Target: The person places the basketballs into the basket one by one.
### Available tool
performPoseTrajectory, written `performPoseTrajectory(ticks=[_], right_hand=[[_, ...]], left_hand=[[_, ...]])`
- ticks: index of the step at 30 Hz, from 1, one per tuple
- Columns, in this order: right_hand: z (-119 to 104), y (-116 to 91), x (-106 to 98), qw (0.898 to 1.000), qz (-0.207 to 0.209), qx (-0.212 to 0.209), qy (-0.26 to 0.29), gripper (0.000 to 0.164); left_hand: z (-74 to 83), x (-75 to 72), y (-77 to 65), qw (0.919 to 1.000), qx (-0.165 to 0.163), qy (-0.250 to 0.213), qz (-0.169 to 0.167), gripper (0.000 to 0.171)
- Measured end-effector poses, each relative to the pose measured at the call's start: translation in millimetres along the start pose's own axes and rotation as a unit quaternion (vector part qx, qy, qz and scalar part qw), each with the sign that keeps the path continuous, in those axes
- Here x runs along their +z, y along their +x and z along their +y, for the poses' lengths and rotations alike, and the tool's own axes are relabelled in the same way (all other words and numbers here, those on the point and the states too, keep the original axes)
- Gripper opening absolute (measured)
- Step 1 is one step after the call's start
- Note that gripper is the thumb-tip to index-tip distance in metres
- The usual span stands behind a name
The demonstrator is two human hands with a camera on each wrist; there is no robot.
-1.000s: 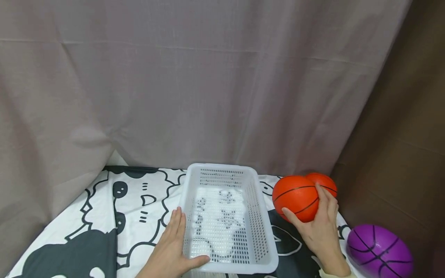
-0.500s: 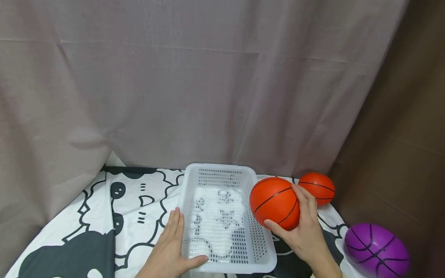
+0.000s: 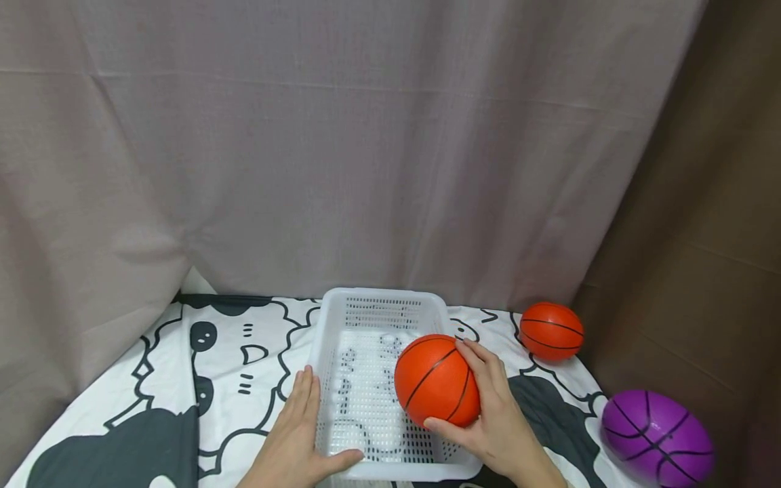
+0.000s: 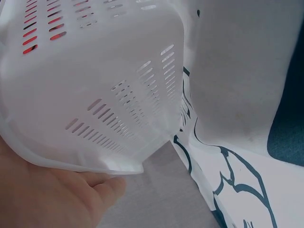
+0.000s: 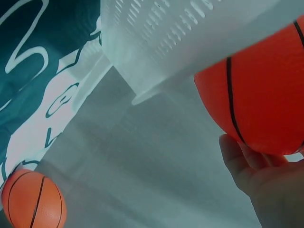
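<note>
My right hand (image 3: pixel 497 423) grips an orange toy basketball (image 3: pixel 436 379) with black lines, fingers on its far right side and thumb at the near side. In the head view the ball overlaps the right part of a white perforated plastic basket (image 3: pixel 451 471). The right wrist view shows the held ball (image 5: pixel 256 95) beside the basket's rim, fingers curled against it. My left hand (image 3: pixel 293 440) rests along the basket's left rim with straight fingers, thumb over the near left corner. In the left wrist view that hand (image 4: pixel 61 194) lies against the basket's edge (image 4: pixel 71 164).
A smaller orange basketball (image 3: pixel 552 332) sits at the back right of the patterned cloth (image 3: pixel 244 393). Nearer on the right lies a purple ball (image 3: pixel 655 437) with black lines. Grey-brown curtains (image 3: pixel 317 169) hang behind the table and along its right side.
My right hand has carried the orange basketball leftward, from beside the smaller ball to over the basket's right part. The left hand keeps its place at the basket's rim.
</note>
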State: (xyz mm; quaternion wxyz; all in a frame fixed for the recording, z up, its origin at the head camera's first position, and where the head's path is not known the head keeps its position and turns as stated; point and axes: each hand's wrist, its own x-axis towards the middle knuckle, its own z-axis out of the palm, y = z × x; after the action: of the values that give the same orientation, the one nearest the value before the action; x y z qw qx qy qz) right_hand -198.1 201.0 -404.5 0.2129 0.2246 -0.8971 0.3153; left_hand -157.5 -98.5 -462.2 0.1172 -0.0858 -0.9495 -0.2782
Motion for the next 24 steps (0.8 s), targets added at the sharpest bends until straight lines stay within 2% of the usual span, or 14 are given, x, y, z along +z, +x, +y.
performPoseTrajectory(ticks=[4,14,24], right_hand=[[-1.8,-1.8,6.3,0.999,-0.023,0.023,0.001,0.106],[-3.9,-4.6,21.4,0.996,-0.077,0.03,-0.012,0.103],[-0.3,-7.9,33.0,0.995,-0.096,0.022,-0.022,0.104]], left_hand=[[0.0,0.8,-0.7,1.0,0.004,0.005,0.007,0.131],[-0.1,0.7,-1.3,0.9999,0.005,0.008,0.011,0.131],[1.2,-1.6,-0.4,0.9999,-0.008,0.002,-0.006,0.132]])
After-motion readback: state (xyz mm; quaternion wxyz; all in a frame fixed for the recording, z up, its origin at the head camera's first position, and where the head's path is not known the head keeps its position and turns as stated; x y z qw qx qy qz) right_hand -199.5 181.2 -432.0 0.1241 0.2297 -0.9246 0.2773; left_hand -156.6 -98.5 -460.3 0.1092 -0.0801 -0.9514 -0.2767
